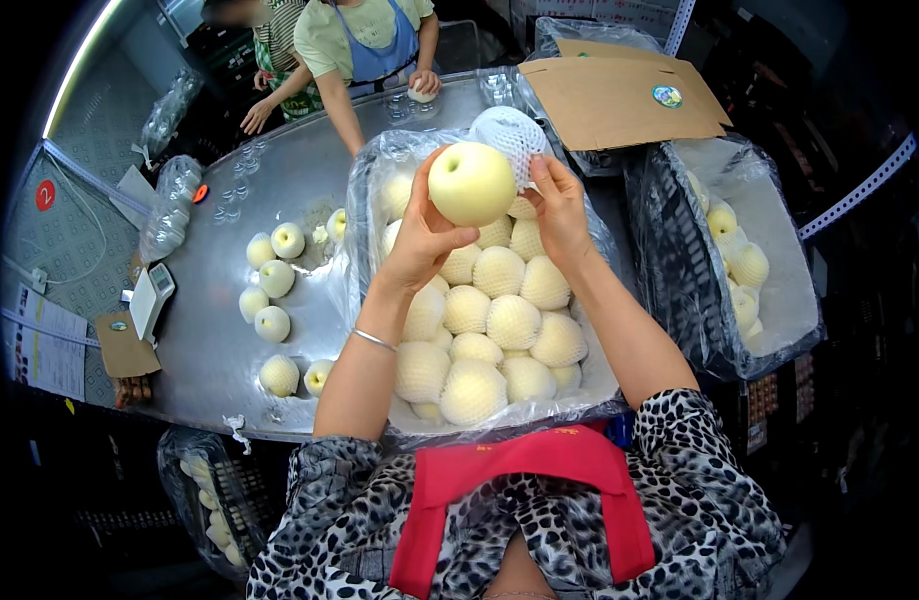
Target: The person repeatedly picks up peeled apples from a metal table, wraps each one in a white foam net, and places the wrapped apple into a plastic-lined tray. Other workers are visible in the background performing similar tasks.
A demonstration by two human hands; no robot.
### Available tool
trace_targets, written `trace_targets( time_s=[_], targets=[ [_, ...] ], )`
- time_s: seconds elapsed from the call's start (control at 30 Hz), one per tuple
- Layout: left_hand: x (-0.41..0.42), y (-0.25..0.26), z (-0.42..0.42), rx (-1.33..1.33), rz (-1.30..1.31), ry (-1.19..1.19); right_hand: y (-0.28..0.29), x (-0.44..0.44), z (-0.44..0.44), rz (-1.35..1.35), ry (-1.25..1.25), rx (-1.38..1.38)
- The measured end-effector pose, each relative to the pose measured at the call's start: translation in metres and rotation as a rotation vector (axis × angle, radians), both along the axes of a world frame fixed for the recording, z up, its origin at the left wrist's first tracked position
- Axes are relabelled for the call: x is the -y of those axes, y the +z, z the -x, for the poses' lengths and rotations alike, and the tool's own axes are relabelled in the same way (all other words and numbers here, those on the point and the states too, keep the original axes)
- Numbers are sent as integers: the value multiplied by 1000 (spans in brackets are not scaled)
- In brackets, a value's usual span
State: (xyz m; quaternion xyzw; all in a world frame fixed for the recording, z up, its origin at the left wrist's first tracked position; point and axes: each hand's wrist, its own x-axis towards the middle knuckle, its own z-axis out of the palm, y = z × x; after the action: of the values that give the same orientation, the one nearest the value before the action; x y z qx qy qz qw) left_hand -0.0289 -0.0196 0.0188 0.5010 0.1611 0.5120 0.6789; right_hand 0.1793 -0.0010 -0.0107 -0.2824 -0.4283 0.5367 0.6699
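Observation:
My left hand (422, 232) holds a bare pale-yellow fruit (471, 187), likely an apple or a pear, with its stem hollow facing the upper left. Pinched in the fingers of my right hand (561, 210) is a white foam net sleeve (510, 139), which stands just behind the fruit. Both hands are raised over a crate lined with clear plastic (598, 360). Inside it lie many fruits in foam nets (498, 271), stacked in layers. My forearms hide parts of the crate's sides.
Several netted fruits (276, 278) sit on the metal table (204, 300), left of the crate. A digital scale (152, 296) stands at its left edge. Another lined crate (786, 277) is at right, below flattened cardboard (624, 97). Across the table, one person's hand (425, 81) holds a fruit; another person stands beside.

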Motion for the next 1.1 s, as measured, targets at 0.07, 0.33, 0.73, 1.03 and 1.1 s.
trace_targets(
  time_s=[0.07,0.33,0.73,1.03,1.1],
  targets=[
    [2,3,-4,-90,-61,86,-3,-2,1,-66,-17,95],
    [-3,-10,-15,-273,-287,363,5,8,18,-127,-35,106],
    [3,-13,-16,-851,-580,837,6,20,29,-170,167,277],
    [-9,-29,-13,-679,-281,583,9,14,14,-548,-591,919],
    [-11,-32,-12,-725,-292,598,16,22,23,-601,-555,915]
  ],
)
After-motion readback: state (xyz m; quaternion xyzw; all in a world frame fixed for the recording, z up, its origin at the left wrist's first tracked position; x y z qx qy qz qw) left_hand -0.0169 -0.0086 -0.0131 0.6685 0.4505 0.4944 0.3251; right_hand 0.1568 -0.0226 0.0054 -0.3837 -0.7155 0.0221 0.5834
